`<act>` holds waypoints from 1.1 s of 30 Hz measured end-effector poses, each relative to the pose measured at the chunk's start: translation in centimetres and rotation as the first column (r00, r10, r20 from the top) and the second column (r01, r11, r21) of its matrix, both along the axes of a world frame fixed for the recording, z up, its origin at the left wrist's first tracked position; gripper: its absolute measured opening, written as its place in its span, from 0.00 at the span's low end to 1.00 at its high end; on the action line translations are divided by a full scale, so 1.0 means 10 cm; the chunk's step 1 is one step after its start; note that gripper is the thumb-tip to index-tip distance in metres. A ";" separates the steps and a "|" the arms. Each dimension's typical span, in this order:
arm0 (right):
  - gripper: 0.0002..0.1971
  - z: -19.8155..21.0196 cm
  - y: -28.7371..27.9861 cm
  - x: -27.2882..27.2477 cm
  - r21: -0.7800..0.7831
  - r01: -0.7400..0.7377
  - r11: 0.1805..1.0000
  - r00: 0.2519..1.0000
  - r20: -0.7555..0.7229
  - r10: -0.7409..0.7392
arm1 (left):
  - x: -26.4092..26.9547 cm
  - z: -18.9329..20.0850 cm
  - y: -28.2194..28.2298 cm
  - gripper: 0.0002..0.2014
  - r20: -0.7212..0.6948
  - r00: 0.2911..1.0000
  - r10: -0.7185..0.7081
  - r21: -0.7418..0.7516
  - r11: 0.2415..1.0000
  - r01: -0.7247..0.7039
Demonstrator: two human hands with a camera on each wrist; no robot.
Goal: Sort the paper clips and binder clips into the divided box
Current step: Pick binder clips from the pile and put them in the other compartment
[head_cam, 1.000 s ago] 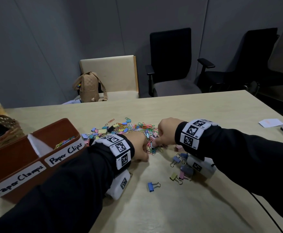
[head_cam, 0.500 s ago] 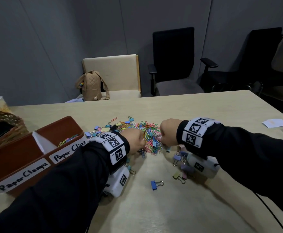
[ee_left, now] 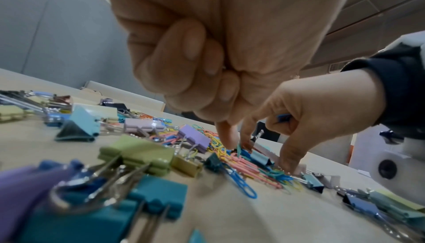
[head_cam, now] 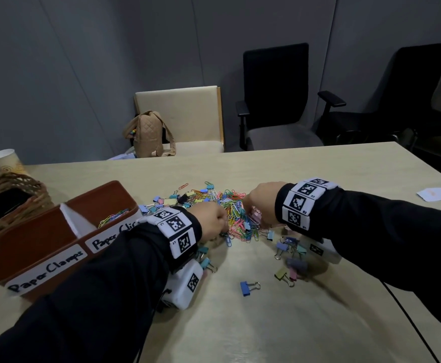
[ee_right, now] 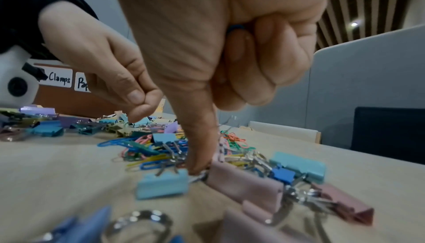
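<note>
Both hands dig into the paper clips (head_cam: 236,218) heap: left hand (head_cam: 211,223) fisted, contents unclear; right hand (head_cam: 260,205) curled round something blue, perhaps gathering a batch for the divided box (head_cam: 57,231).

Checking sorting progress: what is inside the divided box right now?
In the divided box, the far section labelled Paper Clips holds a small heap of coloured paper clips. The near Paper Clamps section shows only bare inner wall; its floor is hidden behind the front wall.
</note>
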State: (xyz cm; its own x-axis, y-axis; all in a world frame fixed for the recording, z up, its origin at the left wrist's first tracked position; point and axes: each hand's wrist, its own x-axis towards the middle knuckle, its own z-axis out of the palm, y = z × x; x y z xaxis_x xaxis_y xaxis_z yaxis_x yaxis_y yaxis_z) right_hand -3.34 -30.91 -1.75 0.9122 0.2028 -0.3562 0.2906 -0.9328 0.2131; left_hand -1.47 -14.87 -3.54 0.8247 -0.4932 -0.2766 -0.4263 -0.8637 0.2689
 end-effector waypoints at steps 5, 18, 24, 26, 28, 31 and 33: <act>0.12 0.00 -0.14 -0.03 0.155 0.023 0.988 0.991 0.128 -0.043 | 0.00 -0.04 -0.08 0.09 0.051 0.998 -0.025 -0.021 0.999 0.026; 0.25 -0.07 -0.19 0.02 0.134 0.067 0.989 0.998 0.004 -0.068 | 0.04 -0.05 -0.31 0.12 0.172 0.975 -0.141 0.030 0.990 0.138; 0.16 -0.06 -0.22 -0.06 0.219 0.050 0.974 0.990 0.115 -0.076 | 0.06 -0.08 -0.37 0.09 0.165 0.973 -0.161 0.069 0.986 0.151; 0.17 0.01 -0.32 -0.09 0.281 0.097 0.955 0.980 0.142 -0.142 | 0.07 -0.09 -0.37 0.07 0.168 0.973 -0.156 0.055 0.987 0.148; 0.18 0.06 -0.46 -0.10 0.266 0.140 0.954 0.973 0.141 -0.182 | 0.07 -0.09 -0.37 0.08 0.164 0.974 -0.156 0.035 0.988 0.152; 0.20 0.07 -0.62 -0.14 0.122 0.228 0.966 0.968 0.075 -0.238 | 0.05 -0.05 -0.39 0.13 0.170 0.964 -0.205 0.043 0.979 0.201; 0.25 0.04 -0.66 -0.15 0.059 0.277 0.959 0.960 0.016 -0.279 | 0.04 -0.02 -0.41 0.13 0.171 0.952 -0.253 0.079 0.967 0.243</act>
